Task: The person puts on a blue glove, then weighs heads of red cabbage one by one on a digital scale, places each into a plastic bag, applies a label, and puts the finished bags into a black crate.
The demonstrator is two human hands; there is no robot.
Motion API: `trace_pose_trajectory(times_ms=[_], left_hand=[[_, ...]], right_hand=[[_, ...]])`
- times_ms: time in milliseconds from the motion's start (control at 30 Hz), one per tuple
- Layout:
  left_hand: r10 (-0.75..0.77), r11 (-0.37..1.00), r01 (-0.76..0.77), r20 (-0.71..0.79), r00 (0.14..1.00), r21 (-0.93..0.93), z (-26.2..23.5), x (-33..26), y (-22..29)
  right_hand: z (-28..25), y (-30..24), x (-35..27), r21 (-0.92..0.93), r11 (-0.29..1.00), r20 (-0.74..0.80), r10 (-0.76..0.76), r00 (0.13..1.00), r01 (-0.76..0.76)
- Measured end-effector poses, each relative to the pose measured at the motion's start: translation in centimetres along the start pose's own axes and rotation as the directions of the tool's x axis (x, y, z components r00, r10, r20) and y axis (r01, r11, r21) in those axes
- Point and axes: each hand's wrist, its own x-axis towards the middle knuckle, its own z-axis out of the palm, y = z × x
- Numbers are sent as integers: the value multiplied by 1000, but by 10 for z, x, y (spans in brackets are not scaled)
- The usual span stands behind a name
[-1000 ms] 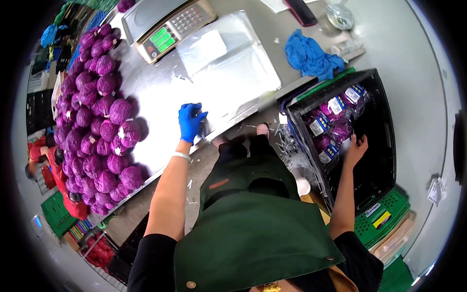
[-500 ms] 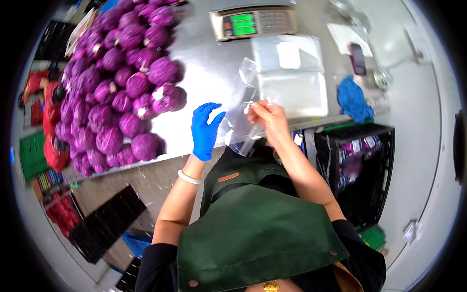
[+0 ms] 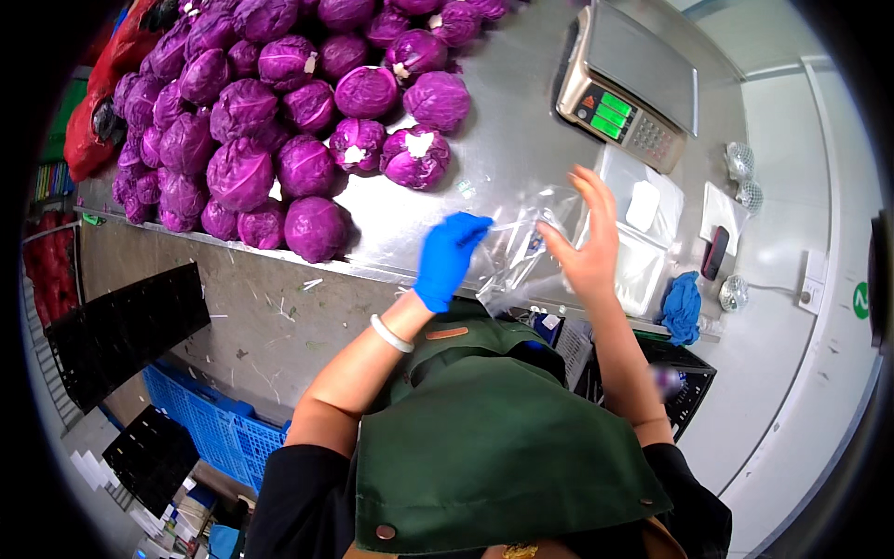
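My left hand [image 3: 447,259], in a blue glove, pinches the edge of a clear plastic bag [image 3: 514,270] at the near edge of the steel table. My bare right hand [image 3: 589,238] is just right of the bag, its fingers stretched and the thumb apart, with nothing seen in it. Beyond my right hand lies a stack of flat clear bags [image 3: 633,265] with a small white piece [image 3: 643,205] on top. A big heap of purple cabbages [image 3: 242,172] covers the left of the table.
A scale [image 3: 629,84] with a green lit display stands at the far right. A phone [image 3: 715,252] and a crumpled blue glove [image 3: 683,307] lie at the right edge. Black crates [image 3: 130,326] and a blue crate [image 3: 209,410] sit on the floor at left; another black crate [image 3: 687,373] is at right.
The view has turned, bringing the cabbages closer. My left hand has closed on the bag, while my right hand has gone from a pinch to spread fingers.
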Motion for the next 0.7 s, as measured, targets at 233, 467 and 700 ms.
trace_pose_trajectory(times_ms=[233,467,700], left_hand=[[-10,998,-13,323,946,69,23,-21,-17],[85,992,-33,450,889,-124,-4,-32,-57],[166,986,-155,402,900,-62,4,-20,-48]], right_hand=[[207,27,58,407,655,416,488,768,-637],[220,39,53,579,307,539,551,637,-755],[224,38,48,139,813,355,493,794,-566]])
